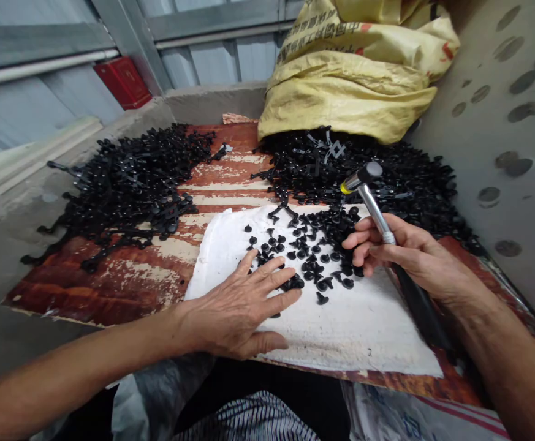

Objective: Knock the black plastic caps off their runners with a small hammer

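My left hand (249, 303) rests palm down on a white cloth (368, 331), its fingers spread over a few small black plastic pieces. In my right hand (409, 251) is a small hammer (372, 205) with a metal shank, a black handle, and a head with one dark face and one yellow-ringed end. The right fingertips are close to a scatter of small round black plastic pieces (313, 269) on the cloth. These pieces lie loose and apart toward the front and heap up toward the back. What lies under my left palm is hidden.
A large heap of black plastic parts (133, 177) covers the board's left side. Another heap (414, 177) spills from a yellow woven sack (341, 92) at the back right. The worn reddish board (97, 288) meets a spotted panel (510, 153) on the right. A red box (122, 82) stands behind.
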Motion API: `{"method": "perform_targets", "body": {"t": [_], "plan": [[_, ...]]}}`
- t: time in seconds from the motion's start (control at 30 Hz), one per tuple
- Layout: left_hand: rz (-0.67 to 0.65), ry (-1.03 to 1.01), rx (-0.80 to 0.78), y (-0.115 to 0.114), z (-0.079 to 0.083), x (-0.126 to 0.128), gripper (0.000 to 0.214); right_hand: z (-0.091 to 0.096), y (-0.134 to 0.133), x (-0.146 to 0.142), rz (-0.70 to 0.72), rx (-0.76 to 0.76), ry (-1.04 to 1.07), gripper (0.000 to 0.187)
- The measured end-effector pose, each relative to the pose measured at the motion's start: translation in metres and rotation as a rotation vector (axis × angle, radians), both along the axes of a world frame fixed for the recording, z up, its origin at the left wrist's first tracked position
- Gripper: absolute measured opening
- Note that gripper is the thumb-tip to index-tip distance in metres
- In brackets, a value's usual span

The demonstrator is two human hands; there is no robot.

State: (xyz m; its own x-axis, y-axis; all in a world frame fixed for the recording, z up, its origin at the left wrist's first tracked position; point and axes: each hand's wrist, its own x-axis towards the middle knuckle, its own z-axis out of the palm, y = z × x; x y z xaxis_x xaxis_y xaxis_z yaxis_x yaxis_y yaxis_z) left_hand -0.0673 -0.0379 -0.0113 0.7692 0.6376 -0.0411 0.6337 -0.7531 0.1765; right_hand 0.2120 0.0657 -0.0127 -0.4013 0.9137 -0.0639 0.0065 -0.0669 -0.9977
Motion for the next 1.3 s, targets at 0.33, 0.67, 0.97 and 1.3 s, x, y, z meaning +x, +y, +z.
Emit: {"method": "perform_targets", "body": {"t": [0.33,0.67,0.97,1.3], "plan": [[0.088,-0.122,0.089,-0.013,-0.013,-0.015,0.065,0.001,-0.001,-0.001,-0.016,0.025,-0.015,0.027],[0.157,-0.212,0.073,-0.014,-0.010,-0.026,0.054,0.001,-0.001,-0.002,-0.030,0.028,-0.062,0.028],[0.216,-0.233,0.121,-0.029,-0.014,-0.046,0.043,0.004,-0.004,-0.003,-0.060,-0.008,-0.080,0.032],[0.261,-0.209,0.159,0.002,-0.016,-0.027,0.050,0.002,-0.005,-0.003,-0.076,-0.024,-0.093,0.034]]}}
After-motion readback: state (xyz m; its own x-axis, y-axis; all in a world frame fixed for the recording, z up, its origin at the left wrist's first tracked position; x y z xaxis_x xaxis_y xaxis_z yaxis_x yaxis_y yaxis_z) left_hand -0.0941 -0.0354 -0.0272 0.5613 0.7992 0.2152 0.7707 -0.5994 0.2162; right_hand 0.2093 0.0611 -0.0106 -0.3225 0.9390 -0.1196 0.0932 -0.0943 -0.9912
